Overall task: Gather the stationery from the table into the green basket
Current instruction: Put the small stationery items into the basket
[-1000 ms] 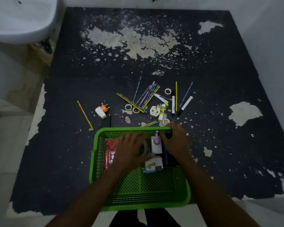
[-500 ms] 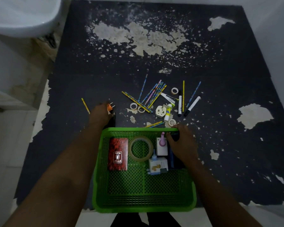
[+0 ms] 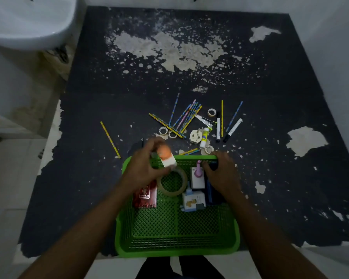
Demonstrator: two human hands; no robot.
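- Gripping an orange-white plug [image 3: 165,158], left hand [image 3: 143,168] has come back from 11 o'clock to above the green basket [image 3: 177,248].
- Right hand [image 3: 220,172] still clasps basket's far rim.

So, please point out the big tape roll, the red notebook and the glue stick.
big tape roll [image 3: 182,188]: head view, right side of its ring.
red notebook [image 3: 145,197]: head view, middle of cover.
glue stick [image 3: 204,137]: head view, middle of tube.
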